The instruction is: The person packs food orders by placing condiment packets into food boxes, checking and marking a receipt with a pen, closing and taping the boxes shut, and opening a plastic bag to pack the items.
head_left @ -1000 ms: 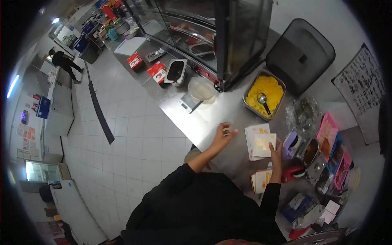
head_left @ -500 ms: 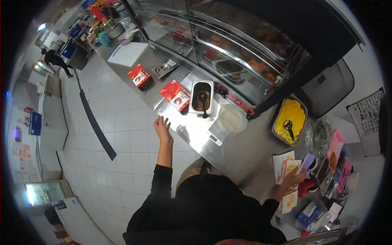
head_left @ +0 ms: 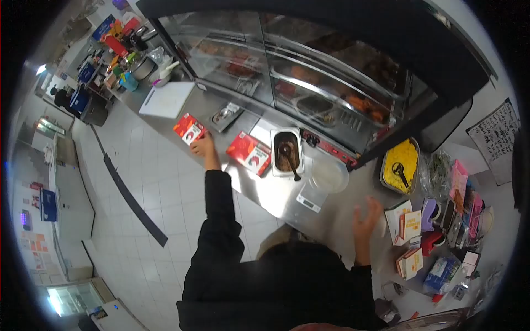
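My left hand [head_left: 204,148] is closed on the near end of a small red and white cardboard box [head_left: 189,130] at the counter's edge. A larger red and white box [head_left: 248,154] lies just to the right of that hand. Beside it stands a deep steel pan [head_left: 287,142] of dark sauce, a ladle [head_left: 291,165] leaning in it. Over the counter at the right, my right hand [head_left: 367,220] is open with its fingers apart, slightly blurred and holding nothing. Nearest to it are a white and yellow carton [head_left: 406,225] and a digital scale [head_left: 309,200].
A glass food warmer [head_left: 331,83] lines the back of the steel counter. A tray of yellow rice [head_left: 400,165] stands at the right, with a purple object [head_left: 428,214] and clutter nearby. Further left are a white cutting board [head_left: 167,99] and a small steel tray [head_left: 226,117].
My left hand has moved forward and taken hold of the smaller red box. My right hand has come left, away from the purple object and cartons. The camera view has shifted somewhat.
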{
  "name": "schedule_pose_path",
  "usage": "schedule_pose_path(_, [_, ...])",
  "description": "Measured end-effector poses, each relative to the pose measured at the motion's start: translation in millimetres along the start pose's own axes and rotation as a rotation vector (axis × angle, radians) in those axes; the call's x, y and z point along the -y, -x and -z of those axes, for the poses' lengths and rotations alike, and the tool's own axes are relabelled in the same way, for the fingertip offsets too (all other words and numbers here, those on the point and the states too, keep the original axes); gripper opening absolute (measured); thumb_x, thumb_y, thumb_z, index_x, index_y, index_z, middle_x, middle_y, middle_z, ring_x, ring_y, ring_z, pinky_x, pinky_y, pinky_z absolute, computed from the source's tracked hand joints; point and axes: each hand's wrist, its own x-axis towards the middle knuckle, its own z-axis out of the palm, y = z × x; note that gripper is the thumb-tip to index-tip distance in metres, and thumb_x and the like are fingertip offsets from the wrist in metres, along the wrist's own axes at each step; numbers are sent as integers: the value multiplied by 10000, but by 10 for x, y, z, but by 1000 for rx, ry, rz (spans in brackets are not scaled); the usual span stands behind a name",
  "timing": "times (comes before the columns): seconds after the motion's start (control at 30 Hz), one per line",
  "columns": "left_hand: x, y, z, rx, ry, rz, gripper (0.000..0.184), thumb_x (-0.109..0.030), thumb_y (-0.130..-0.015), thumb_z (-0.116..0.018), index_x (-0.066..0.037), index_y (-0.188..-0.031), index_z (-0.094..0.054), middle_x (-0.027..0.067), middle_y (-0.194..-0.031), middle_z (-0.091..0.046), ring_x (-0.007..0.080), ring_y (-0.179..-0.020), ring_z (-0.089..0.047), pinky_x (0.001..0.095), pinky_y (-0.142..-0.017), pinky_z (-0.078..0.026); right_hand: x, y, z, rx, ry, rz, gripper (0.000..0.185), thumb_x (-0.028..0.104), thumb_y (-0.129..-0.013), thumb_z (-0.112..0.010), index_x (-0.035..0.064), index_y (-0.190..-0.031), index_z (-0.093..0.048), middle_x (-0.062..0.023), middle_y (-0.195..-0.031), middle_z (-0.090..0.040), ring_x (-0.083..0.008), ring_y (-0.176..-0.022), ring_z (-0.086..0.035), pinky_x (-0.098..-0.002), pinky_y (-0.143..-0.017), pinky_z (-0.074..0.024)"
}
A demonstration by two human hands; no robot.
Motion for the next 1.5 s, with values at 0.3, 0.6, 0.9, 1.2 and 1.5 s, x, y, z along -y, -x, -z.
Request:
schedule_pose_path(0.3, [-254,-1022,168,226,-203,-148,1272,-775,-462,-677,-121,-1421,-157,300,-1403,-200,453,-1250,-323,604,-958,-315,2094,-576,-2078,872,-206,460,928,258,-693,-758,141,-1433,-209,-346,-1392,-110,-522,-1301,-140,-550,-1039,-246])
schedule_pose_path(0.6, [-15,-828,233,338,-334,-314,1027,-584,-557,-732,-298,-1401,-222,320,-1449,-10,472,-1313,-174,638,-956,-276,1890,-607,-3232,779,218,221,1091,412,-584,-793,178,-1443,-162,-330,-1349,-251,-472,-1211,-298,-549,-1013,-208])
schedule_pose_path(0.9, [188,-551,660,181,-311,-401,877,-511,-597,-734,-265,-1342,-340,248,-1203,-474,384,-1068,-512,517,-831,-444,1957,-68,-2972,819,115,255,1025,385,-583,-754,213,-1435,-211,-267,-1284,-337,-389,-1146,-358,-517,-892,-284])
schedule_pose_path(1.2, [687,253,2158,132,13,-912,830,-476,-629,-713,-148,-1334,-422,248,-1179,-518,403,-1016,-547,457,-850,-450,749,574,-502,1059,-147,185,937,427,-567,-759,296,-1387,-324,-220,-1346,-321,-359,-1214,-350,-552,-889,-320])
schedule_pose_path(1.5, [-57,3578,2943,862,354,-1302,847,-109,-520,-651,-126,-1336,-427,233,-1331,-339,373,-1257,-329,457,-1037,-262,-1120,1153,486,330,366,-252,765,467,-671,-692,201,-1334,-418,-248,-1258,-389,-391,-1141,-408,-554,-879,-325])
